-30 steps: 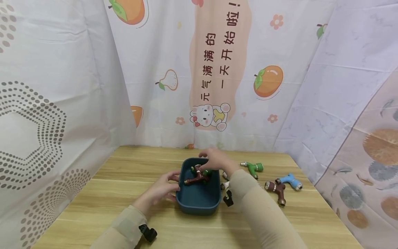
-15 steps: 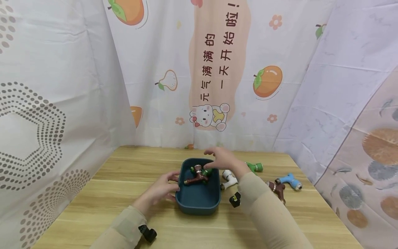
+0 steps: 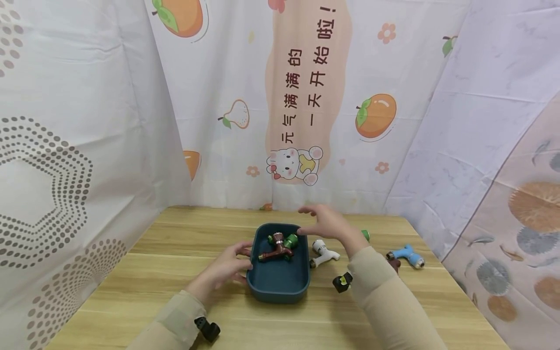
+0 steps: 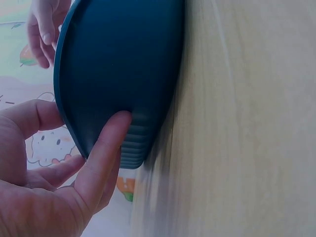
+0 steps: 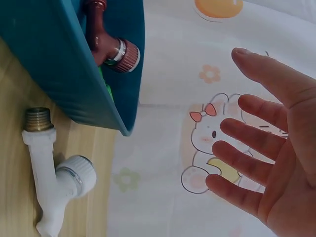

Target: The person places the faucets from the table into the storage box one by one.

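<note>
A dark blue plastic bin (image 3: 280, 296) holds a brown tap (image 3: 275, 253) lying over a green tap (image 3: 290, 240). On the bin's left side is my left hand (image 3: 225, 266), its extended fingers touching the outer wall and rim. My right hand (image 3: 325, 222) hovers past the bin's far right corner, fingers spread and nothing in them. Beneath that hand a white tap (image 3: 323, 253) lies on the table close to the bin; in the right wrist view its threaded end and ribbed knob show.
Farther right lie a blue tap (image 3: 408, 255), a second brown tap (image 3: 395, 264) and a second green tap (image 3: 365, 235), the last two mostly hidden by my right arm. A printed curtain (image 3: 227, 160) hangs behind the wooden table (image 3: 175, 233), with more cloth at both sides.
My right hand has drawn back from over the bin, moving right and exposing the green tap inside and the white tap beside it. The left hand stays at the bin.
</note>
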A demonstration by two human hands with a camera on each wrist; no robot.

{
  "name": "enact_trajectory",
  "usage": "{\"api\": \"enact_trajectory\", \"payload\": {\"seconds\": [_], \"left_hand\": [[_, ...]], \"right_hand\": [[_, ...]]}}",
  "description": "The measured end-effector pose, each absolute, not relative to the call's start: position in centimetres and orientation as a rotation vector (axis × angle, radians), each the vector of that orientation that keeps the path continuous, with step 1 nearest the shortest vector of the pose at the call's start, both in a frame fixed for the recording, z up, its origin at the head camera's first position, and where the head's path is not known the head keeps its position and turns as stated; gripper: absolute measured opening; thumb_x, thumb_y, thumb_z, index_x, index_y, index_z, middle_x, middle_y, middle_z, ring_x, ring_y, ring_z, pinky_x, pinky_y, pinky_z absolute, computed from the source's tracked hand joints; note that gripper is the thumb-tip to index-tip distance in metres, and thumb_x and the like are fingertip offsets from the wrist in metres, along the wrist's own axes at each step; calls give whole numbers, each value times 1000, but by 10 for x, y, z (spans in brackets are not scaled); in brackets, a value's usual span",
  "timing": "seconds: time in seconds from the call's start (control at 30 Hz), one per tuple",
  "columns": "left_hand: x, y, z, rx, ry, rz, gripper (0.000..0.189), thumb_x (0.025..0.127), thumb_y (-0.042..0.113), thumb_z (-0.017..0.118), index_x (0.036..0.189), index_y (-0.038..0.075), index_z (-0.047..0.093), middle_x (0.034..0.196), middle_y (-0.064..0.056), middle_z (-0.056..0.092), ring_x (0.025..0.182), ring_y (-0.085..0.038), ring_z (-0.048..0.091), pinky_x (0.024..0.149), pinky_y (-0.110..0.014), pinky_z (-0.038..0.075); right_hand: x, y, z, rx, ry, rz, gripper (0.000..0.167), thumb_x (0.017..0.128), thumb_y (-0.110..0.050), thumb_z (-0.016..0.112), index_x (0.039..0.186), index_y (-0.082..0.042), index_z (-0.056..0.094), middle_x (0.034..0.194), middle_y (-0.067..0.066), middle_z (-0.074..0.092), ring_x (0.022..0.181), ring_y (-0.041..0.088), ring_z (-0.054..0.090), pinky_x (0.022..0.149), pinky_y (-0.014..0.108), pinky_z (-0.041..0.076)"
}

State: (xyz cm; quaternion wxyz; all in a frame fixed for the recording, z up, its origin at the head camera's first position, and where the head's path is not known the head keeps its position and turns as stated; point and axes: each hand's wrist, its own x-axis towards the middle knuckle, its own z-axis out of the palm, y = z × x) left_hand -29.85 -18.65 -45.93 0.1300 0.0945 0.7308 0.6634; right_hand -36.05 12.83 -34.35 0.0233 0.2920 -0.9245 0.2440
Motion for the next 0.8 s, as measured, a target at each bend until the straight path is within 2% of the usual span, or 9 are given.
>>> {"api": "enact_trajectory", "payload": {"seconds": [0.27, 0.8], "left_hand": [[-300, -186, -460, 269, 2126, 1925, 70, 89, -2, 62, 155, 5, 38, 140, -29, 42, 100, -37, 65, 68, -51, 61], [-300, -186, -460, 274, 2114, 1925, 72, 88, -3, 61, 155, 1, 35, 140, -31, 42, 100, -37, 65, 68, -50, 61]], "right_hand": [[-353, 146, -340, 893, -2805, 863, 59, 86, -32, 83, 137, -12, 63, 137, 6, 62, 124, 33, 56, 100, 52, 49], [-339, 181, -349, 780, -2760, 880, 65, 84, -40, 82, 140, -13, 61, 139, 9, 61, 126, 37, 54, 99, 56, 48]]}}
